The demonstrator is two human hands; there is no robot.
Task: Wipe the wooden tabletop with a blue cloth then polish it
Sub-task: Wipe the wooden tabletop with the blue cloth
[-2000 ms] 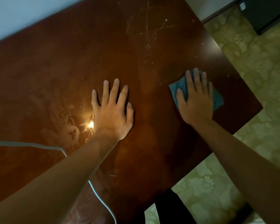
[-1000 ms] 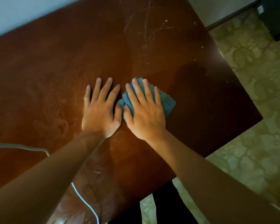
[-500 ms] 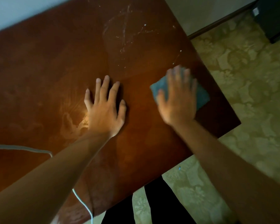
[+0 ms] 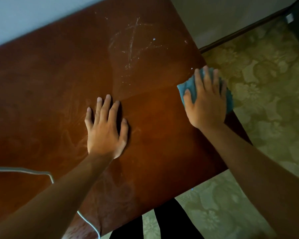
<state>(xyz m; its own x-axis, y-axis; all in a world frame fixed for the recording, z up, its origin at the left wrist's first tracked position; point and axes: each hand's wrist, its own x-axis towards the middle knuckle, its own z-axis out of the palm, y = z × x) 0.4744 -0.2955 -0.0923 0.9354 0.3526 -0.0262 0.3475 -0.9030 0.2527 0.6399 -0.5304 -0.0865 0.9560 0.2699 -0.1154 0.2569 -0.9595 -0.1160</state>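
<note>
Now the left hand stays flat on the desk, fingers spread and empty, while the right hand, fingers flat on the blue cloth, has swept it from mid-desk to the right edge (partly overhanging). Farther off, pale streaks remain, so wiping seems unfinished.

The reddish-brown wooden tabletop looks glossy, with whitish scratches; the blue cloth looks soft and matt.
</note>
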